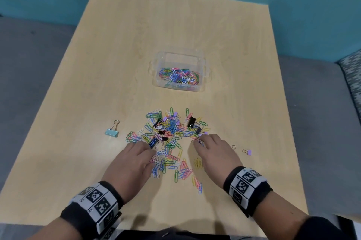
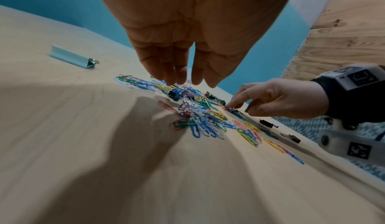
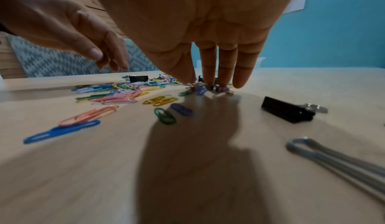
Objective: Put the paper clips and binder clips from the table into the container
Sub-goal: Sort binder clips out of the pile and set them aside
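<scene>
Now, over on the far left of the pile sits a light blue binder clip, alone on the wooden table, well apart from the heap, its wire handles pointing away from the person. Next along, the left hand is palm down over the pile's near left edge, fingers straight and close together, tips just reaching the paper clips; the left wrist view shows nothing held between them. The pile itself is a loose spread of coloured paper clips, with several black binder clips mixed in toward its far side and small purple ones among them. Beyond the pile, farther from the person, stands the clear container, already carrying a layer of coloured paper clips on its floor. Back to the pile's right edge: the right hand is down there, fingers extended, fingertips pressing onto a little cluster of small purple binder clips. Whether the thumb has pinched any of them, I cannot tell. The two hands are apart, one on each side of the pile. Right of the pile, past the right hand, a small purple binder clip lies on its own, with a bare wire handle just beside it.
</scene>
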`<state>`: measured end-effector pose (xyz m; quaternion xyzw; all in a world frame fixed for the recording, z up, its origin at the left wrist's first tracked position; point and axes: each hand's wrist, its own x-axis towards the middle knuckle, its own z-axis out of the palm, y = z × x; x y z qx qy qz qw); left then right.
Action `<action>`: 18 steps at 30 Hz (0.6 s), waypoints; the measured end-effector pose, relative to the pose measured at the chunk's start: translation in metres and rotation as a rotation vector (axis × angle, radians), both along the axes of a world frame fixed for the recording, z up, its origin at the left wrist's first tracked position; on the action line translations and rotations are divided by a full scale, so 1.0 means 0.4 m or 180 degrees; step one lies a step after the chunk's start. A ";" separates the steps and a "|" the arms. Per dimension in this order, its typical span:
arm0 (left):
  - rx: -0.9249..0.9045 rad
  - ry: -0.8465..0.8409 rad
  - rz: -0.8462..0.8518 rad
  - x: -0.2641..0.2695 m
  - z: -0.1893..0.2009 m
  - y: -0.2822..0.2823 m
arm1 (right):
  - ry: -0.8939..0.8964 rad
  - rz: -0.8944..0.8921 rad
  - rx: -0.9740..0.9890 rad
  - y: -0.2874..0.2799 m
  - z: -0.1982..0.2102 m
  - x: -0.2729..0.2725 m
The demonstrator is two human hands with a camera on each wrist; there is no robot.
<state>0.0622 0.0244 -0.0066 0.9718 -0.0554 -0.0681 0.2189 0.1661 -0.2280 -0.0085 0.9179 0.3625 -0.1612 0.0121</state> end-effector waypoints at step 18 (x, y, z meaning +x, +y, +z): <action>-0.0028 0.0021 -0.0174 -0.007 0.008 -0.018 | -0.0012 -0.0042 -0.0023 -0.067 -0.007 -0.090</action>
